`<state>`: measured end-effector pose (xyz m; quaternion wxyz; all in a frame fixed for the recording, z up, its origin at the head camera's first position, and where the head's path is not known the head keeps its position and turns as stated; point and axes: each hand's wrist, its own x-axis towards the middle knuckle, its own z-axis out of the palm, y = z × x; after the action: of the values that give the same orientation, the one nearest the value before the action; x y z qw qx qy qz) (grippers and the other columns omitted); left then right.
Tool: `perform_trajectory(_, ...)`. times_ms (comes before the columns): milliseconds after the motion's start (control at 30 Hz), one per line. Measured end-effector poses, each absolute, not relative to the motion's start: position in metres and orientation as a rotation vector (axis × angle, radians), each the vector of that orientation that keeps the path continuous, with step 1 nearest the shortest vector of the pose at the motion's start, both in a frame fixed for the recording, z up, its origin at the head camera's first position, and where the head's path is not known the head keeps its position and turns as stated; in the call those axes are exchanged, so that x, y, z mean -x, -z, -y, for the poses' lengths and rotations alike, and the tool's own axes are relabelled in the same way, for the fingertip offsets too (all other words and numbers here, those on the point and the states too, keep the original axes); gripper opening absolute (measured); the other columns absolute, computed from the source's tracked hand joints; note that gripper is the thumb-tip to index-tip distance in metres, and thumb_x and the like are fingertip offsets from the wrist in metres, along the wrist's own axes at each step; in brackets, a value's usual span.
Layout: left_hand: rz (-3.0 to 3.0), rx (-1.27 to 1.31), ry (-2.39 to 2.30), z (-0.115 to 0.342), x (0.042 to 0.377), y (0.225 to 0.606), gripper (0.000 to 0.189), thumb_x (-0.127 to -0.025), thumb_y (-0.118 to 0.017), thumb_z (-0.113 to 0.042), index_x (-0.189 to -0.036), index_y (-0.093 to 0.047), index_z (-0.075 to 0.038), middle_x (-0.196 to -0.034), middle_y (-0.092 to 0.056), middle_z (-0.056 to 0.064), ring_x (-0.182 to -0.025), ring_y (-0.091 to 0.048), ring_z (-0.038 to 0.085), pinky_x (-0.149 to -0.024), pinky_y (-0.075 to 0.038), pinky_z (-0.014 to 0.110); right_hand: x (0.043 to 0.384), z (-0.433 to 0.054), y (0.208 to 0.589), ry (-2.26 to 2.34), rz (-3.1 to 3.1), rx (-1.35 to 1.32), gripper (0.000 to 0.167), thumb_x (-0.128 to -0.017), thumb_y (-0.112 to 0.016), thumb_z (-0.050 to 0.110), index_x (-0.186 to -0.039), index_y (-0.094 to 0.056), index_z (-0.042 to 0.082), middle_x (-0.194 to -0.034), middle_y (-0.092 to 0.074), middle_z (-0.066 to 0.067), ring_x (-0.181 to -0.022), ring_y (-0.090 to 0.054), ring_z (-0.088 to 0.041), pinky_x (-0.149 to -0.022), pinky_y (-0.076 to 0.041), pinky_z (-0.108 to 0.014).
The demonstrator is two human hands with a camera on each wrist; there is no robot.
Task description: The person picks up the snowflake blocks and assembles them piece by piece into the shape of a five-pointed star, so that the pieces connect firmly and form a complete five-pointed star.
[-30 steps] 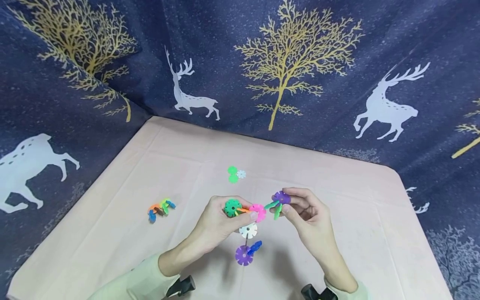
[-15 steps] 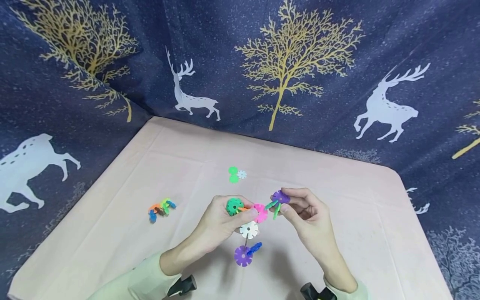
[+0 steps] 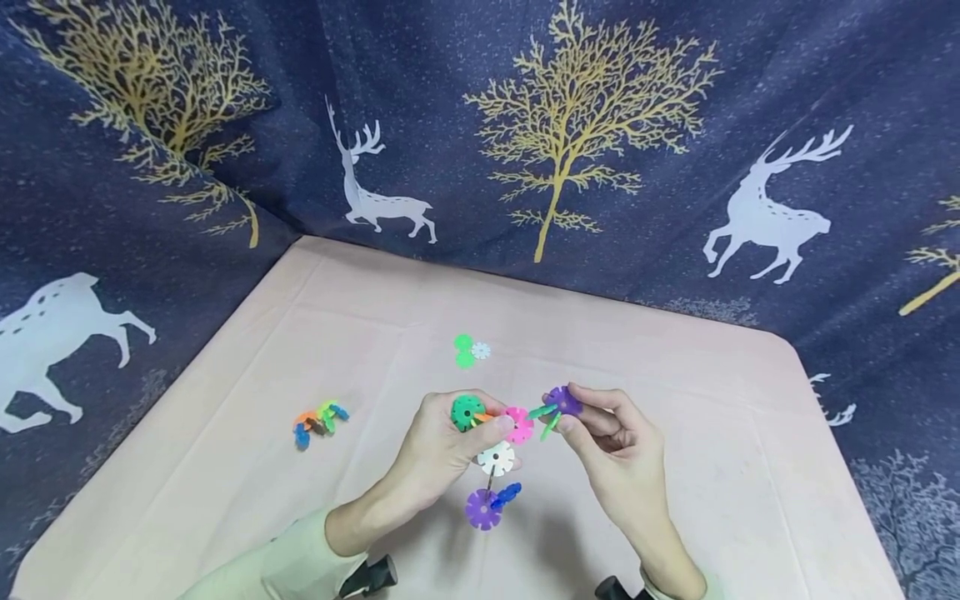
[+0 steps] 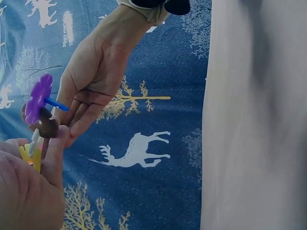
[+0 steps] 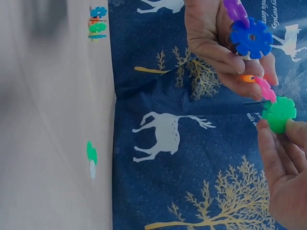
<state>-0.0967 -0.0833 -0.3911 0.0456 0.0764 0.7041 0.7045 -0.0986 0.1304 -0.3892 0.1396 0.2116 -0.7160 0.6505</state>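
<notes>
My left hand [image 3: 431, 454] holds a chain of notched plastic snowflake discs, with thumb and fingers gripping its middle. A dark green disc [image 3: 467, 412], a pink disc [image 3: 519, 425] and a white disc [image 3: 496, 459] show round the thumb. Below hang a purple disc [image 3: 483, 509] and a blue disc [image 3: 506, 495]; a brown disc [image 4: 48, 123] shows in the left wrist view. My right hand [image 3: 622, 450] pinches another purple disc [image 3: 562, 401] with two green discs attached, the lower one light green [image 3: 551, 426]. The darker green one points at the pink disc; whether they join, I cannot tell.
A joined group of orange, brown, green and blue discs [image 3: 318, 422] lies at the left on the pale tabletop [image 3: 360, 350]. Farther back lie two bright green discs [image 3: 464, 352] and a white disc [image 3: 482, 351]. A dark blue cloth [image 3: 450, 125] with deer and trees hangs behind.
In my right hand the purple disc has turned slightly, and its light green disc leans more. The left hand keeps its grip on the chain, with almost no shift.
</notes>
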Motion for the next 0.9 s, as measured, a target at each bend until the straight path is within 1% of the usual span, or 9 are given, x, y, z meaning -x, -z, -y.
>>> perform_trajectory(200,-2.113,-0.194,-2.167,0.082,0.097,0.391,0.017,-0.086,-0.078,-0.013,-0.094,-0.073,0.002,-0.080,-0.072,0.005,-0.067,-0.060,0.009,-0.061,-0.052,0.021,0.097,-0.128,0.391,-1.911,1.992,-0.645,0.032,-0.084,-0.065,-0.022,-0.115,-0.061,-0.013,-0.106,-0.075,-0.006,-0.098,-0.072,-0.015,-0.079,-0.057,-0.024)
perform_trajectory(400,-2.092,-0.192,-2.181,0.080,0.097,0.392,0.017,-0.086,-0.078,-0.012,-0.094,-0.073,0.003,-0.080,-0.072,0.005,-0.066,-0.060,0.009,-0.062,-0.051,0.020,0.097,-0.130,0.391,-1.897,2.005,-0.644,0.032,-0.084,-0.065,-0.021,-0.115,-0.061,-0.012,-0.106,-0.075,-0.005,-0.098,-0.072,-0.015,-0.078,-0.057,-0.024)
perform_trajectory(567,-2.066,-0.184,-2.185,0.080,0.097,0.391,0.018,-0.086,-0.077,-0.010,-0.095,-0.073,0.004,-0.083,-0.074,0.007,-0.068,-0.063,0.008,-0.062,-0.052,0.020,0.096,-0.130,0.392,-1.851,2.042,-0.671,0.030,-0.085,-0.066,-0.020,-0.114,-0.062,-0.012,-0.106,-0.075,-0.002,-0.097,-0.072,-0.014,-0.076,-0.057,-0.022)
perform_trajectory(667,-2.079,-0.189,-2.200,0.081,0.098,0.388,0.017,-0.087,-0.076,-0.011,-0.096,-0.073,0.003,-0.082,-0.074,0.009,-0.068,-0.066,0.011,-0.063,-0.054,0.022,0.095,-0.129,0.392,-1.810,2.066,-0.698,0.031,-0.085,-0.066,-0.018,-0.115,-0.062,-0.012,-0.106,-0.075,0.000,-0.098,-0.072,-0.013,-0.074,-0.057,-0.020)
perform_trajectory(767,-2.107,-0.212,-2.189,0.082,0.100,0.383,0.018,-0.087,-0.076,-0.013,-0.097,-0.074,0.002,-0.083,-0.074,0.010,-0.069,-0.067,0.013,-0.064,-0.055,0.024,0.095,-0.128,0.390,-1.808,1.998,-0.743,0.032,-0.086,-0.065,-0.019,-0.117,-0.061,-0.013,-0.108,-0.075,-0.002,-0.099,-0.072,-0.014,-0.067,-0.054,-0.015)
perform_trajectory(833,-2.120,-0.237,-2.173,0.081,0.100,0.380,0.018,-0.087,-0.077,-0.012,-0.097,-0.074,0.002,-0.084,-0.074,0.010,-0.071,-0.066,0.014,-0.066,-0.055,0.024,0.096,-0.129,0.388,-1.805,1.938,-0.771,0.032,-0.086,-0.065,-0.019,-0.117,-0.059,-0.014,-0.109,-0.075,-0.005,-0.099,-0.072,-0.014,-0.069,-0.054,-0.015)
perform_trajectory(900,-2.137,-0.256,-2.137,0.080,0.100,0.377,0.018,-0.086,-0.078,-0.012,-0.098,-0.074,0.000,-0.085,-0.074,0.008,-0.070,-0.065,0.013,-0.065,-0.054,0.023,0.099,-0.130,0.385,-1.789,1.900,-0.795,0.033,-0.087,-0.064,-0.019,-0.119,-0.059,-0.015,-0.110,-0.074,-0.007,-0.099,-0.072,-0.015,-0.069,-0.053,-0.014)
